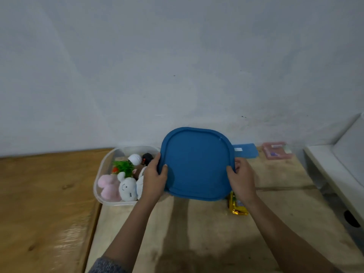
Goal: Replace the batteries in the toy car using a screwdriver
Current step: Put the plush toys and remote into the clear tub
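Observation:
A blue square lid (197,164) with rounded corners is held tilted above the wooden table (206,233). My left hand (154,178) grips its left edge and my right hand (241,179) grips its right edge. To the left stands a clear plastic box (104,166) holding several small toys: a pink plush (108,187), a white plush (128,188), a green leafy piece (123,166), and a white ball and a black toy. I can make out neither a toy car nor a screwdriver. A yellow pack (237,206) lies below the lid's right corner.
A flat blue item (247,150) and a pink box (276,150) lie at the back by the grey wall. A white unit (338,166) borders the table on the right. A darker wooden board (45,203) lies on the left.

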